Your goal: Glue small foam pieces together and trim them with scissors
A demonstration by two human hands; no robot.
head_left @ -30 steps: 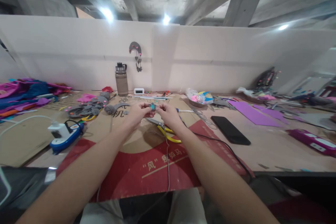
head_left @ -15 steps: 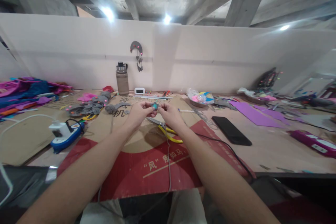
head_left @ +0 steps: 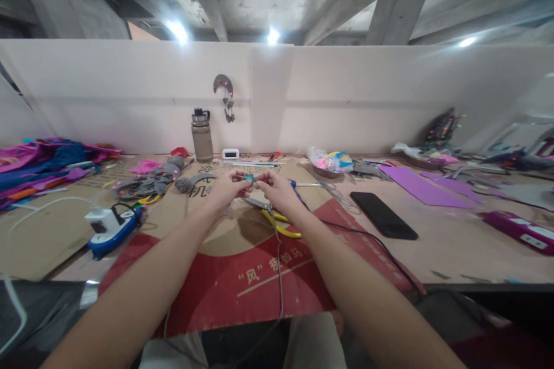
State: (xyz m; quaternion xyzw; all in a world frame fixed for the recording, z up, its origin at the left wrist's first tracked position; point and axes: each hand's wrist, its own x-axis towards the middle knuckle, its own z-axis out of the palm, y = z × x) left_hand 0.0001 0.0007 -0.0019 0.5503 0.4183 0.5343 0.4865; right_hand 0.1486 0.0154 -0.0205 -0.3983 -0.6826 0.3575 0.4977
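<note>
A small teal piece (head_left: 250, 177), too small to name, is pinched between my two hands above the table. My left hand (head_left: 232, 187) has its fingers closed on its left side. My right hand (head_left: 275, 189) grips close by from the right, thumb and fingers together. A thin grey cord (head_left: 279, 265) hangs down from near my right hand, over the red and brown cardboard (head_left: 208, 288) and past the table edge. Scissors with yellow handles (head_left: 281, 226) lie on the cardboard just under my hands, their blades partly hidden.
To the left are a power strip (head_left: 113, 233), grey felt pieces (head_left: 151, 181) and coloured cloth (head_left: 56, 161). A bottle (head_left: 201, 137) stands by the wall. Rightward lie a black phone (head_left: 383, 215), purple sheets (head_left: 426, 185), a magenta device (head_left: 519, 232) and a bowl (head_left: 329, 170).
My hands have shifted slightly left with the teal piece, which is turned a little between my fingers. The whole view has tilted slightly; the table items stay in place.
</note>
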